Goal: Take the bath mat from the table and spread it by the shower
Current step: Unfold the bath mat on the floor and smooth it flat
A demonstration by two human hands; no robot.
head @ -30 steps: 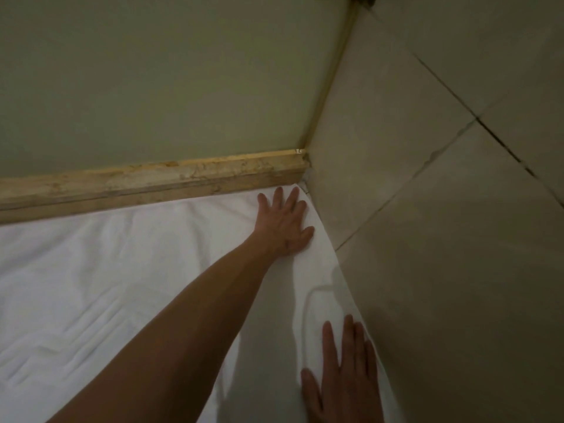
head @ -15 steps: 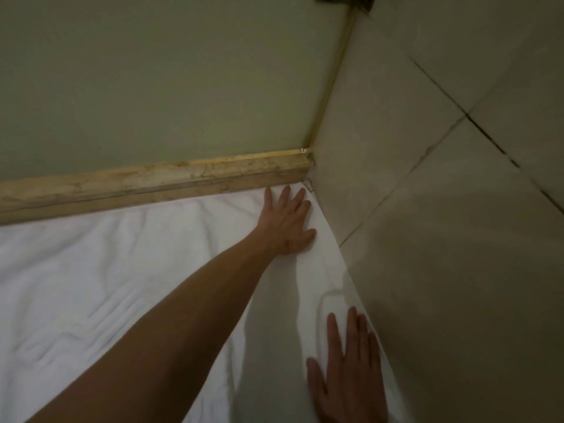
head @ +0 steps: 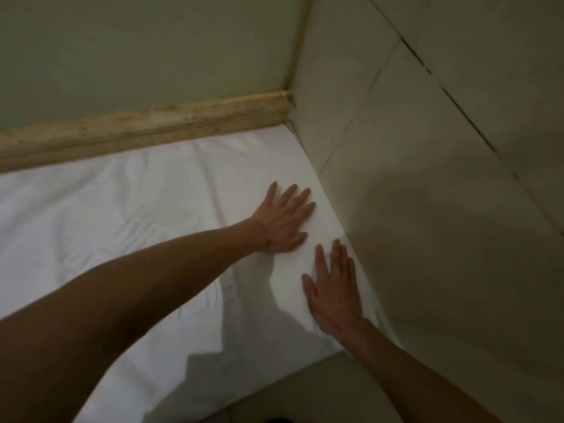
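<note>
The white bath mat [head: 122,215] lies spread flat on the floor, its far edge along a stone threshold [head: 146,126] and its right edge against the tiled wall. My left hand [head: 283,221] rests palm down on the mat near its right edge, fingers apart. Just nearer to me, my right hand [head: 332,288] also lies flat on the mat beside the wall. Neither hand grips the cloth. My left forearm covers part of the mat's near side.
A greenish glass panel [head: 137,50] rises behind the threshold. Large beige wall tiles [head: 442,209] close off the right side. A strip of tiled floor [head: 305,392] shows at the mat's near edge.
My left hand slid back from the far corner toward me along the mat's right edge. My right hand moved forward, more of its arm now showing. The view tilted down.
</note>
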